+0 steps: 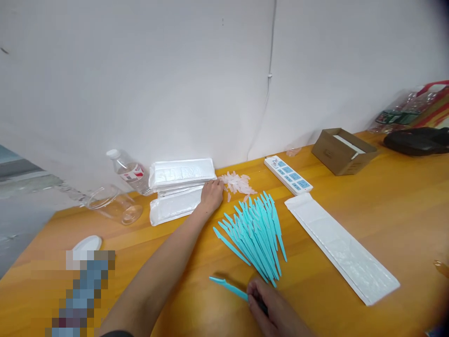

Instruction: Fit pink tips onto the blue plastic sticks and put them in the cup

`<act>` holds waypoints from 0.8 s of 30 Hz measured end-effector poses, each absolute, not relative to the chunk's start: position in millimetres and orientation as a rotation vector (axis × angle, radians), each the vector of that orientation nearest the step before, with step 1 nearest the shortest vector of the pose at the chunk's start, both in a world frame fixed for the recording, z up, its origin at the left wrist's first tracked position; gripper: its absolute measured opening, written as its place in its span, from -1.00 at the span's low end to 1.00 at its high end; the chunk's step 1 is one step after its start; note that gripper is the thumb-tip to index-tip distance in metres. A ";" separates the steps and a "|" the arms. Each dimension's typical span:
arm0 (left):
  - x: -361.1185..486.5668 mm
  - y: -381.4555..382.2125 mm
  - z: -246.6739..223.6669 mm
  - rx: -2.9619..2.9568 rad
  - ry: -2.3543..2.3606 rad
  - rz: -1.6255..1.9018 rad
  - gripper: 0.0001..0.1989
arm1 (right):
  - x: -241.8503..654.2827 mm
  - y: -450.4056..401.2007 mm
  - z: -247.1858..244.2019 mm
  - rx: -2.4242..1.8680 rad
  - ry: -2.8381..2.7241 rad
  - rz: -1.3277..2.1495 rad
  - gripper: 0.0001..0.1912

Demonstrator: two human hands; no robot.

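My right hand (267, 306) pinches the handle of a teal eyebrow razor (229, 287) near the front edge of the table, its narrow head pointing left. At the left edge of a small heap of clear plastic blade caps (237, 182), my left hand (212, 195) reaches down with curled fingers; what lies under the fingertips is hidden. Beside that hand are stacked white padded packets (182, 172). Between my hands fans out a pile of teal eyebrow razors (257, 234), heads toward the wall.
Left stand a clear bottle (133, 174), a clear jar (115, 206) and a white lid (87, 244). To the right lie a power strip (288, 175), a long white packet (345, 248), an open cardboard box (342, 152) and a black case (414, 141). A wall bounds the table behind.
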State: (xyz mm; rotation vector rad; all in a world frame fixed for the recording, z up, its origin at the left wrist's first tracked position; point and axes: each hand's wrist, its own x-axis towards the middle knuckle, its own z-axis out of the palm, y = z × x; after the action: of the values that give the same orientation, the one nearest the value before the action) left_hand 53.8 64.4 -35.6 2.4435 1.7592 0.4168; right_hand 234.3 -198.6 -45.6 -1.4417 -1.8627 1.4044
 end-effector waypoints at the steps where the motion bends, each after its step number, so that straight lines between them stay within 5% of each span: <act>1: 55.2 64.9 -37.0 2.441 1.773 0.392 -0.68 | 235.4 -198.1 -47.0 -1.434 -1.851 1.419 -0.84; 10: 80.3 91.0 -30.8 2.365 1.847 0.338 -0.63 | 241.9 -197.1 -56.7 -1.402 -1.805 1.487 -0.87; 24: 58.8 61.7 -11.8 2.202 1.770 0.260 -0.85 | 238.8 -195.0 -44.0 -1.319 -1.930 1.389 -0.68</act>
State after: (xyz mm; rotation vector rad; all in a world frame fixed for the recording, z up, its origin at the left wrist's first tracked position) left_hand 58.8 61.7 -11.8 2.2020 1.7697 0.2600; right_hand 238.8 -195.0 -44.0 -1.3190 -1.9299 1.3892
